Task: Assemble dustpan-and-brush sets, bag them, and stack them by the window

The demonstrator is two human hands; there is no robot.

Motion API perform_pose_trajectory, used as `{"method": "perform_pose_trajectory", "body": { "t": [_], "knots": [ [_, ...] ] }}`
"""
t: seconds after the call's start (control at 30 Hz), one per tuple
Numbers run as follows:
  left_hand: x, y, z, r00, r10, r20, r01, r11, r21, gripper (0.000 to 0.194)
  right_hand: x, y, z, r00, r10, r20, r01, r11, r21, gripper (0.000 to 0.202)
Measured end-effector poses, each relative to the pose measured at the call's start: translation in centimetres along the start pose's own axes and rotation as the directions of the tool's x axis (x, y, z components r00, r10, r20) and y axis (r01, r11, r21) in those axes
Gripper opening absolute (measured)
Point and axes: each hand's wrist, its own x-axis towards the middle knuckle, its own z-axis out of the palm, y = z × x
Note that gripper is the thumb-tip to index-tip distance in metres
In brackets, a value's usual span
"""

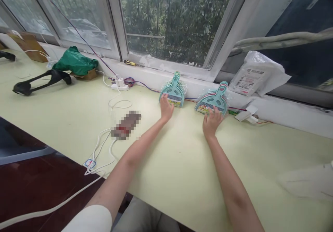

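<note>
Two stacks of teal dustpans with small brushes, wrapped in clear plastic, lean against the low wall under the window. My left hand [167, 108] is at the front lower left of the left dustpan stack [173, 90], its fingers spread and overlapping the stack in view. In front of the right dustpan stack [215, 99], which has pink layers among the teal, my right hand [212, 121] reaches up with fingers extended over its lower edge. Both hands look open, with nothing gripped; whether the fingertips press on the plastic I cannot tell.
White cables run from a power strip [120, 85] and past a blurred-out object [126, 125] on the pale table [179, 169]. A black frame-like object [43, 81] and a green bag [75, 62] lie left. A plastic-wrapped package [256, 74] rests on the sill, near a screwdriver [131, 63].
</note>
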Motion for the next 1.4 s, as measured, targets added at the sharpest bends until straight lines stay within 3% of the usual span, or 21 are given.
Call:
{"method": "perform_pose_trajectory", "body": {
  "t": [0.07, 0.13, 0.2, 0.3, 0.4, 0.47, 0.53, 0.6, 0.77, 0.87, 1.0, 1.17, 1.3, 1.4],
  "knots": [
    [2.5, -2.1, -2.5, 0.981, -0.146, -0.129, 0.158, 0.984, 0.085, 0.058, -2.7, -3.0, -0.9, 0.997, -0.01, 0.073, -0.007, 0.973, 0.231, 0.038],
    [4.9, -4.6, -4.2, 0.95, -0.268, -0.159, 0.293, 0.943, 0.156, 0.06, -5.9, -6.0, -1.7, 0.973, -0.072, 0.22, -0.038, 0.888, 0.459, 0.035],
    [6.8, -6.9, -5.0, 0.936, -0.352, -0.023, 0.349, 0.914, 0.209, 0.058, -8.8, -8.4, -2.5, 0.932, -0.1, 0.349, -0.131, 0.804, 0.58, 0.033],
    [8.2, -9.1, -5.0, 0.916, -0.368, 0.16, 0.318, 0.909, 0.269, 0.047, -11.3, -10.6, -3.7, 0.888, -0.055, 0.456, -0.28, 0.723, 0.632, 0.027],
    [8.4, -9.4, -4.2, 0.903, -0.375, 0.209, 0.299, 0.899, 0.32, 0.038, -11.6, -10.9, -4.4, 0.883, 0.166, 0.439, -0.43, 0.659, 0.617, 0.027],
    [8.3, -8.9, -3.6, 0.903, -0.375, 0.211, 0.296, 0.897, 0.329, 0.039, -11.1, -10.7, -4.6, 0.839, 0.332, 0.431, -0.542, 0.57, 0.618, 0.034],
    [8.2, -8.4, -2.9, 0.907, -0.364, 0.212, 0.288, 0.903, 0.319, 0.04, -10.8, -10.5, -4.7, 0.789, 0.378, 0.485, -0.615, 0.475, 0.629, 0.045],
    [8.1, -7.8, -2.3, 0.909, -0.36, 0.209, 0.29, 0.908, 0.303, 0.044, -10.8, -10.5, -4.8, 0.769, 0.34, 0.542, -0.639, 0.435, 0.634, 0.055],
    [7.9, -7.2, -1.2, 0.902, -0.406, 0.145, 0.357, 0.893, 0.275, 0.044, -11.0, -11.1, -5.1, 0.806, 0.257, 0.534, -0.579, 0.53, 0.619, 0.063],
    [7.9, -7.2, -1.1, 0.89, -0.417, 0.187, 0.378, 0.901, 0.211, 0.043, -11.0, -11.2, -5.3, 0.831, 0.241, 0.502, -0.536, 0.589, 0.604, 0.064],
    [7.8, -6.7, -1.6, 0.897, -0.343, 0.277, 0.317, 0.939, 0.137, 0.029, -10.8, -10.9, -5.4, 0.83, 0.306, 0.467, -0.549, 0.594, 0.587, 0.064],
    [6.7, -3.9, -2.7, 0.91, -0.292, 0.294, 0.334, 0.937, -0.105, 0.024, -10.9, -10.2, -5.1, 0.813, 0.431, 0.392, -0.581, 0.561, 0.589, 0.059],
    [2.8, -0.7, -3.1, 0.886, -0.341, 0.313, 0.449, 0.801, -0.396, 0.025, -10.9, -10.5, -5.3, 0.86, 0.424, 0.284, -0.508, 0.66, 0.553, 0.05],
    [-2.0, 1.5, -2.8, 0.8, -0.44, 0.408, 0.597, 0.51, -0.62, 0.029, -11.0, -11.0, -6.1, 0.931, 0.361, 0.065, -0.34, 0.784, 0.52, 0.04]
  ]
}}
